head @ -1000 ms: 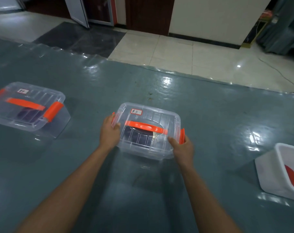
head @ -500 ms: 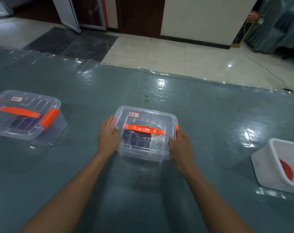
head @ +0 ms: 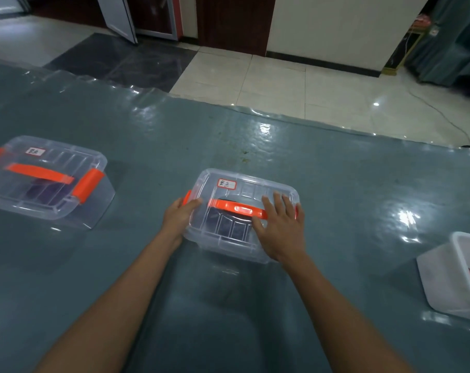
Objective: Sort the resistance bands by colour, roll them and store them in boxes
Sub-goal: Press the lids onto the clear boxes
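Since half a second ago the right hand (head: 281, 227) has left the right clip of the box (head: 255, 188) and now lies flat on the lid, fingers spread over the right end of the orange handle (head: 236, 208). The left hand (head: 178, 218) stays curled round the box's left end, thumb over the clip there. Mid-table (head: 228, 319), between a second box (head: 48, 184) at left and a white tub (head: 443, 270) near right, the box shows dark bands (head: 228, 227) through its clear lid; it looks light, stiff and slick, so I judge the handle or both short ends the surest hold.
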The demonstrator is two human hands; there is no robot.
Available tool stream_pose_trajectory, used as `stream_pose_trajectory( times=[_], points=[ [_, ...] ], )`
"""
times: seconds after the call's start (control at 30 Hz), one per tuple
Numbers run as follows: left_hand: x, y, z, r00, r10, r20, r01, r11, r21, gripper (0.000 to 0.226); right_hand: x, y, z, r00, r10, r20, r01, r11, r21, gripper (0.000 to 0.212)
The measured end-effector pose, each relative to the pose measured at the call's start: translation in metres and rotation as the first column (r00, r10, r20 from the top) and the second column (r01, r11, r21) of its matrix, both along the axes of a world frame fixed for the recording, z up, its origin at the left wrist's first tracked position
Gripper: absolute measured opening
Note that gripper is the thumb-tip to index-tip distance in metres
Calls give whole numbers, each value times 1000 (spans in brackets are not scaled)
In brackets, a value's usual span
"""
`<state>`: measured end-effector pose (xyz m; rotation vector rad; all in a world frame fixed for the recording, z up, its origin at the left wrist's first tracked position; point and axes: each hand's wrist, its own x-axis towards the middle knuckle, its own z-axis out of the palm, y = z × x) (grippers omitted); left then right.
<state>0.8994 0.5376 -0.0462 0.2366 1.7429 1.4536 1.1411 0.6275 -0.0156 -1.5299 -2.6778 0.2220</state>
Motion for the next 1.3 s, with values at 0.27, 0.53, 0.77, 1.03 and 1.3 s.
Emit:
stream_pose_trajectory(
  times=[0.27,0.53,0.77,1.03,1.3],
  points=[
    [-2,-4,8,878,-110,-465,116,993,-16,54,-1,-2,2,1000,-17,-26,17,1000,15,63],
    [0,-8,19,490,-317,-812,293,937,-188,44,-1,-4,0,1000,-19,-11,20,999,41,62],
    [18,-9,44,-33,-528,-848,347,790,-506,51,-1,-2,1,999,-12,44,11,1000,24,63],
    [49,-21,27,-147,-631,-761,299,706,-643,54,3,-39,21,998,59,-28,-57,997,59,46],
    [54,-22,34,-134,-641,-755,308,697,-647,50,30,-88,4,986,144,88,-146,989,10,60]
  ],
)
